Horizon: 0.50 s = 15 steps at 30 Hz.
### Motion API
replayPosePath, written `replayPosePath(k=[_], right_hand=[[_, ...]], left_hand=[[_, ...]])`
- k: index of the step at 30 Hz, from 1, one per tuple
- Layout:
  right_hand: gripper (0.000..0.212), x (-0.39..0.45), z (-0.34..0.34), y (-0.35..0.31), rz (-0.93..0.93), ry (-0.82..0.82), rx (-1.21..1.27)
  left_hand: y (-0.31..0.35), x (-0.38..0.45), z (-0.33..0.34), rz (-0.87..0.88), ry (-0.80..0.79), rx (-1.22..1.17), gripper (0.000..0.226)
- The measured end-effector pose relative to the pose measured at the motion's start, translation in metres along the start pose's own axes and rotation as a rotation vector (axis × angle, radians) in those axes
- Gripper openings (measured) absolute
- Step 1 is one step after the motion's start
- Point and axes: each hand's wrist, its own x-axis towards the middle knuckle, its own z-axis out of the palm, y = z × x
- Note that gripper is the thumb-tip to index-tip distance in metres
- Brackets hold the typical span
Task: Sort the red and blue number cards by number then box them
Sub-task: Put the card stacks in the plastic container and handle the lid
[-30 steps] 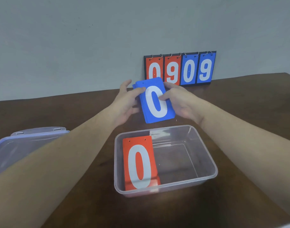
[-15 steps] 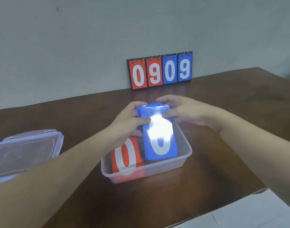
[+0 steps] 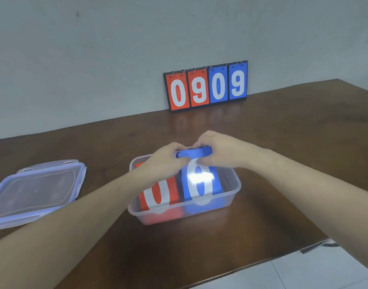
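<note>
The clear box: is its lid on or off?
Off. The box stands open-topped with cards inside, while its lid lies apart on the table, to its left.

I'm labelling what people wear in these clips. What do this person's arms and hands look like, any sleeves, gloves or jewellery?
Both forearms are bare as far as the frame shows, with no sleeve visible. The left hand and right hand wear no gloves, and no watch, bracelet or ring shows. Nails are too blurred to judge.
</note>
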Motion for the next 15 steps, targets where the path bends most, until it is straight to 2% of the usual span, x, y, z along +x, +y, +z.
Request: replayPosePath(k=[5,8,12,15], right_hand=[[0.036,0.002,0.01,0.006,-0.062,0.064,-0.062],[0.036,0.003,0.01,0.007,-0.089,0.054,-0.12],[0.036,0.003,0.007,0.008,-0.12,0.046,-0.277],[0.038,0.002,0.006,0.008,-0.162,0.062,-0.382]], left_hand=[[0.019,0.001,-0.009,0.027,-0.091,0.342,0.024],[0.022,0.002,-0.007,0.082,-0.076,0.56,0.025],[0.016,0.0,-0.002,0.14,-0.021,0.559,0.018],[0.006,-0.006,0.002,0.208,0.033,0.523,0.034]])
